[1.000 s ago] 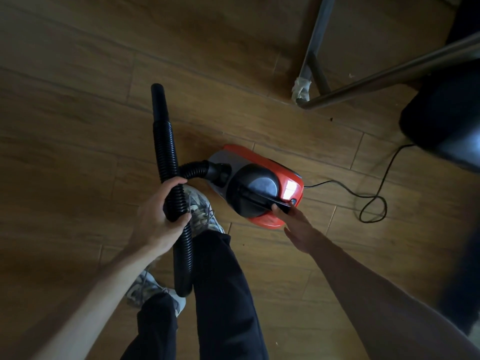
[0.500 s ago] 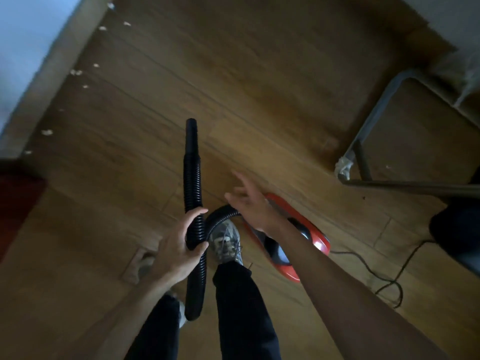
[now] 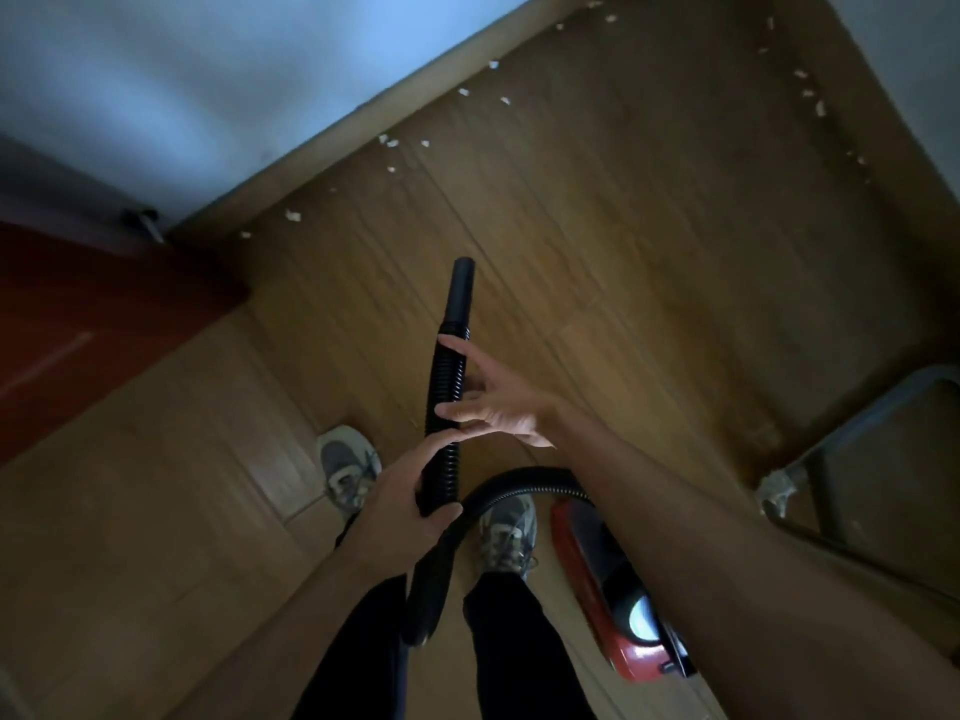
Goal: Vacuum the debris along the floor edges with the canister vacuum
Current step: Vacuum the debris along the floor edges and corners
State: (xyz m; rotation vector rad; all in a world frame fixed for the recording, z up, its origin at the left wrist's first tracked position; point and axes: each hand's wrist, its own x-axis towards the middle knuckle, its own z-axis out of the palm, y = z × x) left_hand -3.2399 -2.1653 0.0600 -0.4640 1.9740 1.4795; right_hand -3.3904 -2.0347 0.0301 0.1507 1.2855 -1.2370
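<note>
Left grip (image 3: 410,506): clamped round hose (image 3: 445,387).
Right grip (image 3: 501,413): fingers apart, against hose.
Hose axis: nozzle (image 3: 462,288) ahead of both grips; debris (image 3: 292,216) farther ahead-left, along skirting (image 3: 291,181).

- Hose (image 3: 444,407): black, ribbed w/ fine rings; nozzle (image 3: 460,293) plain smooth black.
- Canister vacuum (image 3: 631,659): bright red shell, black top w/ a pale glint.
- Debris (image 3: 292,216): small white flecks.
- Floor (image 3: 623,252): mid-brown planks w/ wood-grain streaks; lighter tan at left.
- Skirting (image 3: 363,116): tan.
- Wall (image 3: 208,70): pale blue-grey.
- Panel at left (image 3: 78,314): dark red.
- Shoes (image 3: 345,470): grey & off-white.
- Trousers (image 3: 519,641): black.
- Chair frame (image 3: 852,433): dull grey.
</note>
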